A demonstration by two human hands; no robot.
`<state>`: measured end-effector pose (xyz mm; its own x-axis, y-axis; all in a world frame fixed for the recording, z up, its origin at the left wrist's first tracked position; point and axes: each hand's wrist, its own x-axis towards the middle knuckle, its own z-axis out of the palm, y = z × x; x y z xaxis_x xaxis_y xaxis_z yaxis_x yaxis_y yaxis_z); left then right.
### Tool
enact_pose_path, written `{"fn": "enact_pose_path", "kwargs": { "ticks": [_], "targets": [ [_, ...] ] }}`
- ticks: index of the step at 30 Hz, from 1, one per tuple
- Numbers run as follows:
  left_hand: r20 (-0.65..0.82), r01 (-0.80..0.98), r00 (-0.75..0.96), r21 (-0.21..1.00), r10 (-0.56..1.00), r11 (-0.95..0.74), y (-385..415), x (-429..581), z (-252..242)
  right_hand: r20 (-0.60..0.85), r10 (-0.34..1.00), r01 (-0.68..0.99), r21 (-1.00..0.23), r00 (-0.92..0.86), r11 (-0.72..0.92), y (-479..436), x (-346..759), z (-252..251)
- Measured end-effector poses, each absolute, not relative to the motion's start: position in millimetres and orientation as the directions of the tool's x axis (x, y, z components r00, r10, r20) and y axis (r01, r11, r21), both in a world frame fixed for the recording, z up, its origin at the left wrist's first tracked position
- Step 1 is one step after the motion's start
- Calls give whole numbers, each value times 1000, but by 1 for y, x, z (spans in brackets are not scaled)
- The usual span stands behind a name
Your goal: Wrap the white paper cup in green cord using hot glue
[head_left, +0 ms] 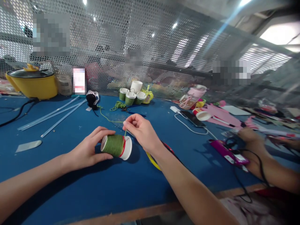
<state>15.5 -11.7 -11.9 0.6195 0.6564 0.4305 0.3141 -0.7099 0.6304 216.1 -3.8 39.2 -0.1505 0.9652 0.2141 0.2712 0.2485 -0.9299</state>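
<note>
My left hand (90, 147) grips a paper cup (127, 148) that lies on its side just over the blue table. Green yarn (112, 145) is wound around most of the cup, and a red band shows beside its white rim end. Between thumb and fingertips, my right hand (140, 128) pinches the green yarn strand (110, 120) above the cup's rim end. From there the strand runs left and back across the table toward a black yarn bundle (91, 99). The cup's far side is hidden.
Several green-wrapped cups (130, 98) stand at the back, near scissors (127, 110). Clear sticks (53, 114), a yellow electric pot (32, 82) and a propped phone (79, 80) are left. At right lie a phone (192, 118), a purple power strip (228, 152) and another person's arm (264, 159).
</note>
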Motion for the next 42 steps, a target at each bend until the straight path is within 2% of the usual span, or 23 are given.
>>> {"fn": "enact_pose_path", "kwargs": {
  "ticks": [2,5,9,25,36,42],
  "targets": [
    [375,289,607,718,701,-633,-11,16,-12,208,968,170,-958,-141,231,-1,219,38],
    [288,267,608,803,740,-532,-13,17,-13,206,968,114,-968,-140,223,2,221,37],
    [227,263,635,835,739,-483,-15,18,-13,200,974,109,-971,-105,211,5,221,33],
    [466,168,678,654,568,-738,-16,16,-11,170,969,197,-959,-181,205,5,220,26],
    [543,177,691,513,477,-840,-16,16,-9,112,967,212,-964,-229,162,2,218,25],
    [556,179,686,497,470,-849,-16,16,-11,86,966,232,-962,-245,145,2,219,24]
  ]
}}
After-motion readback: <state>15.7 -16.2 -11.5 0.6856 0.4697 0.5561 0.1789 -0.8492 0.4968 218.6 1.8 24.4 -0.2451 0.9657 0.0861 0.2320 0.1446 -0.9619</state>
